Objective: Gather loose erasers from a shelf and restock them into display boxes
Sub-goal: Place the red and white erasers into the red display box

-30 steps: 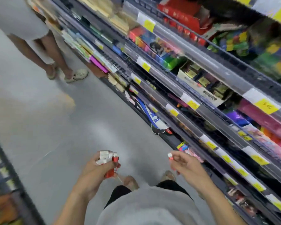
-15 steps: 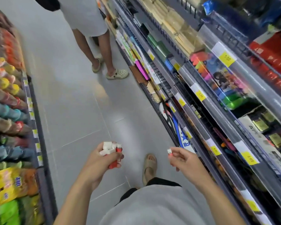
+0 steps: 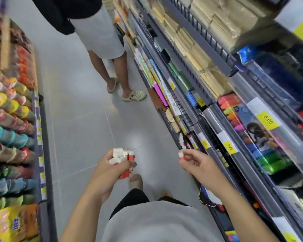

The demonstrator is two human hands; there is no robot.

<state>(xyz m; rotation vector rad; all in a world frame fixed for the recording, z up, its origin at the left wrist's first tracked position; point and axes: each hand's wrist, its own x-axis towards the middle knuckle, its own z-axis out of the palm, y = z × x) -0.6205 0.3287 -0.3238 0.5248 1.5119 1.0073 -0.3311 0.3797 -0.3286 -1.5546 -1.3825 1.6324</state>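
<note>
Head view: two hands (image 3: 110, 170) (image 3: 198, 165), several erasers (image 3: 121, 156) left, one eraser (image 3: 181, 155) right.

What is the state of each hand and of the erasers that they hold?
Left hand: grips a bunch.
Bunch of white erasers with red sleeves: held upright in the fist, above the floor.
Right hand: pinches one eraser.
Single white eraser with red sleeve: held at fingertips.

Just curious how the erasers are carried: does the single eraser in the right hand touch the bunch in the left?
Apart. The head view shows bare floor between the single eraser and the bunch of erasers.
</note>
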